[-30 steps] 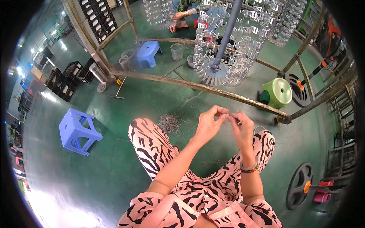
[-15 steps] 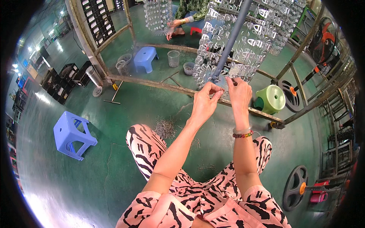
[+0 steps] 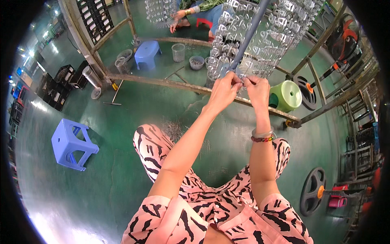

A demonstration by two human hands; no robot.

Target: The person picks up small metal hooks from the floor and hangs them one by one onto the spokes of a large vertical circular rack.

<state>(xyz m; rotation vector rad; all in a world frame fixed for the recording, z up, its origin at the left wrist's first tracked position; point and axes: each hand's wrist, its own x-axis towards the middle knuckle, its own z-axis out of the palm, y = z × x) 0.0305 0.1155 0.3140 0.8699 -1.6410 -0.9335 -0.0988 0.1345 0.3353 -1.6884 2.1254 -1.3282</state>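
Both arms reach up and forward to a hanging rack (image 3: 260, 36) of many small shiny metal pieces strung around a grey pole (image 3: 250, 32). My left hand (image 3: 224, 90) and my right hand (image 3: 256, 88) are close together at the rack's lower edge, fingers pinched on a small metal piece (image 3: 243, 81) between them. A bead bracelet sits on my right wrist (image 3: 262, 136). My knees in pink and black striped trousers (image 3: 162, 150) are below.
A rusty metal frame bar (image 3: 162, 81) runs across the green floor. A blue stool (image 3: 71, 144) stands at left, a green stool (image 3: 286, 95) at right, another blue stool (image 3: 147, 53) beyond the bar with small buckets. Another person's hand (image 3: 178, 18) works at the far side. Black wheels lie at right.
My hands rose from in front of my lap up to the rack's lower edge and stay there, still pinched together. The view tilted upward.
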